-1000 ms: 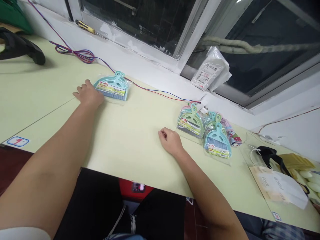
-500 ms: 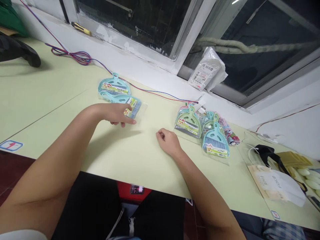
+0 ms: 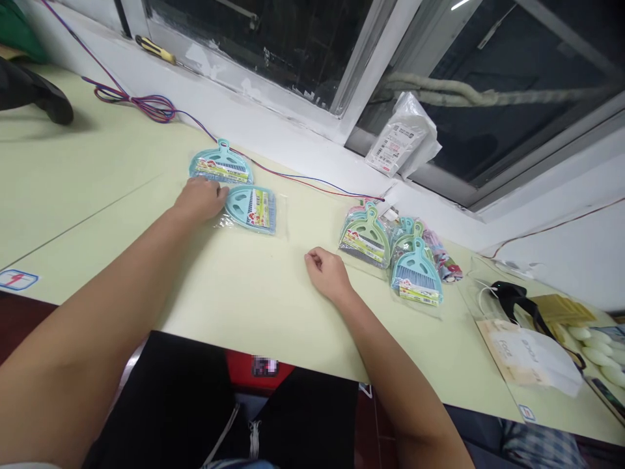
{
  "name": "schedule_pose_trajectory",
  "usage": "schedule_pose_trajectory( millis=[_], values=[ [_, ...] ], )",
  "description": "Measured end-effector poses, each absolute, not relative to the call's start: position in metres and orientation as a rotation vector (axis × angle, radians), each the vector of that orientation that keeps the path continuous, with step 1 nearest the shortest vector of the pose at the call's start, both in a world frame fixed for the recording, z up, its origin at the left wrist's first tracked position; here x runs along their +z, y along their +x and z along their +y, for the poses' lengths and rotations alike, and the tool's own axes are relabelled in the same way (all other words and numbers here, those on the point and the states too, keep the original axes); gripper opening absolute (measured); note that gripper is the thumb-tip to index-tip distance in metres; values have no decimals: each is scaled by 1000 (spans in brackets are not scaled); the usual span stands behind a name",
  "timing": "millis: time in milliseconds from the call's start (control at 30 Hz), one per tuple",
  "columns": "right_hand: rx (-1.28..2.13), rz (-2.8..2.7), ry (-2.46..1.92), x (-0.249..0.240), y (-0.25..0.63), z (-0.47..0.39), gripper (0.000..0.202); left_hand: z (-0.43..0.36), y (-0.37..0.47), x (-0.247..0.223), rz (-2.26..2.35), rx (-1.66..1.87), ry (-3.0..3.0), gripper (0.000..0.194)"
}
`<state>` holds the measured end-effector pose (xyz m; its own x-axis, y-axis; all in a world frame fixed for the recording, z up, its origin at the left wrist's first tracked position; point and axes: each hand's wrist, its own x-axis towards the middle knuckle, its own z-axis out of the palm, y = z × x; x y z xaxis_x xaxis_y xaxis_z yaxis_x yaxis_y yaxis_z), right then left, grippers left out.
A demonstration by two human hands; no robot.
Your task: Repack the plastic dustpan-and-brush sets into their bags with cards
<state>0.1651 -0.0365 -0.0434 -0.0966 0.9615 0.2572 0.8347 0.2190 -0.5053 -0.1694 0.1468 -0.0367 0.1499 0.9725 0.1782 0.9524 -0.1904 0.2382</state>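
The left hand (image 3: 201, 197) is now at the handle end of the near dustpan (image 3: 250, 210), no longer over its label (image 3: 260, 207); fingers curl, grip unclear. The right hand (image 3: 328, 270), loosely closed, holds nothing.

Looks across a pale tabletop (image 3: 258, 293) to dark windows (image 3: 541, 55) in a white wall (image 3: 581, 264).
Takes in scuffed paint (image 3: 199, 55) by the left pane (image 3: 297, 45), a pale pipe (image 3: 522, 98) behind the right, a thin streak of light (image 3: 459, 4) up top, dark red floor (image 3: 19, 319) below.
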Motion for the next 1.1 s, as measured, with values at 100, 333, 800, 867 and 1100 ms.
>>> schedule_pose_trajectory(
  millis=[100, 333, 800, 867, 1100],
  values=[
    [323, -1900, -1600, -42, 165, -36, 23, 148, -165, -39, 1924, 423, 2379, 67],
    [618, -1525, -1534, -46, 165, -33, 24, 125, -131, -32, 1555, 387, 2493, 63],
    [1419, -865, -1303, -28, 161, -29, 14, 100, -97, -24, 1491, 315, 2475, 68],
    [1421, -845, -1276, -29, 161, -29, 13, 96, -95, -22, 1473, 335, 2465, 66],
    [1460, -793, -1238, -34, 160, -28, 13, 91, -95, -22, 1367, 370, 2474, 65]
  ],
)
